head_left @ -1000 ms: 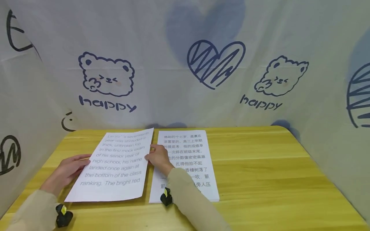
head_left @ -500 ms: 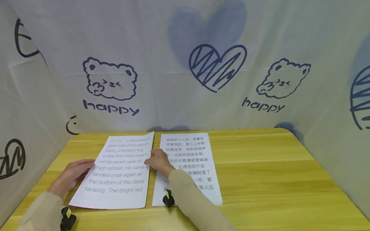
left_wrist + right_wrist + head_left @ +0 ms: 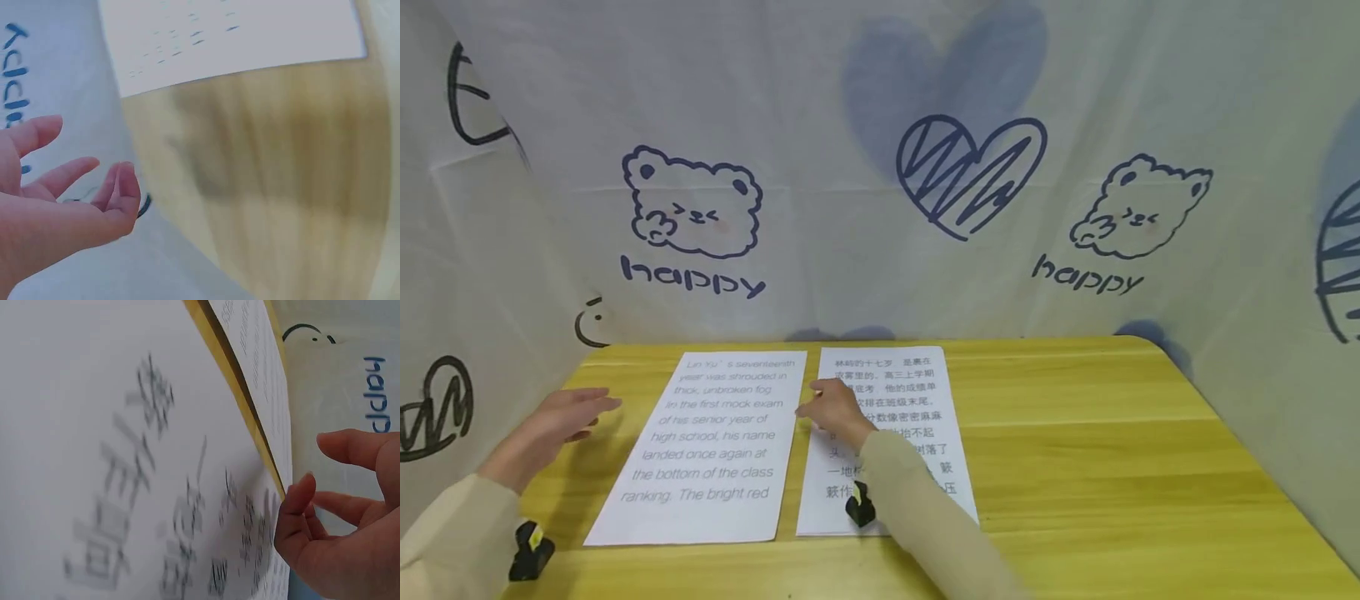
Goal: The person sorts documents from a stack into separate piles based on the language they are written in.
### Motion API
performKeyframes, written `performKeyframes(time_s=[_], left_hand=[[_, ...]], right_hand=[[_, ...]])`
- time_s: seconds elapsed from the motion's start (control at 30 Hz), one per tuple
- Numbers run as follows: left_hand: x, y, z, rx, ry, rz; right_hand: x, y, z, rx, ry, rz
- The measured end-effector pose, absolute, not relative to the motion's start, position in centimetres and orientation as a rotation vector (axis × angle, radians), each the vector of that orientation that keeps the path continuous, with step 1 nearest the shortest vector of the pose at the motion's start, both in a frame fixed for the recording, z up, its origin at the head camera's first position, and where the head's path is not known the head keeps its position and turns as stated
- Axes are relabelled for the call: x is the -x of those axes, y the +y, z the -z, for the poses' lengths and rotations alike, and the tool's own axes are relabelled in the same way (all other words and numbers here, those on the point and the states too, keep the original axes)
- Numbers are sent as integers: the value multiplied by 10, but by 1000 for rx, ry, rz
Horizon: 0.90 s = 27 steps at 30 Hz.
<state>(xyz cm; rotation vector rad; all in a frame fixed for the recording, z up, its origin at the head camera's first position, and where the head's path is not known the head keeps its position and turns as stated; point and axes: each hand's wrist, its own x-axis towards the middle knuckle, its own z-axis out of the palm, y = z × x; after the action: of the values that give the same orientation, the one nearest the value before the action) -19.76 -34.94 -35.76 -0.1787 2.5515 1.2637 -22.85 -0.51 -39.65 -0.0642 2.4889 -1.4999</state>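
Two printed paper sheets lie side by side on the table. The left sheet (image 3: 707,454) carries English text and lies flat. The right sheet (image 3: 880,379), with Chinese text, is partly covered by the right forearm. Off the left edge of the English sheet hovers my left hand (image 3: 553,421), holding nothing; the left wrist view shows its fingers (image 3: 69,172) loosely bent and apart from the paper. My right hand (image 3: 835,410) is over the Chinese sheet, near the gap between the sheets. In the right wrist view its thumb and fingers (image 3: 297,512) are parted, with no paper between them.
The yellow wood-grain table (image 3: 1112,467) extends to the right of the sheets. A pale curtain (image 3: 850,275) with bear and heart drawings hangs behind and at the sides. Black wrist cameras (image 3: 531,550) sit on both sleeves.
Both hands have let go of the English sheet, and its raised right edge now lies flat. My left hand has moved away to the left, my right slightly to the right.
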Motion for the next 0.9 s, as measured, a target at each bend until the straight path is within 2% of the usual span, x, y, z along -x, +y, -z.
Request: performKeyframes(time_s=[0.17,0.43,0.7,0.9], left_hand=[[202,-328,355,64,2477,-1393],[200,-260,370,-95,2141,-1664],[203,-193,374,-58,2088,-1814],[208,-158,385,30,2158,-1809]], right_hand=[[246,32,389,44,2509,1502],[253,86,370,156,2539,1504],[249,122,368,198,2578,1485],[241,151,375,103,2602,1480]])
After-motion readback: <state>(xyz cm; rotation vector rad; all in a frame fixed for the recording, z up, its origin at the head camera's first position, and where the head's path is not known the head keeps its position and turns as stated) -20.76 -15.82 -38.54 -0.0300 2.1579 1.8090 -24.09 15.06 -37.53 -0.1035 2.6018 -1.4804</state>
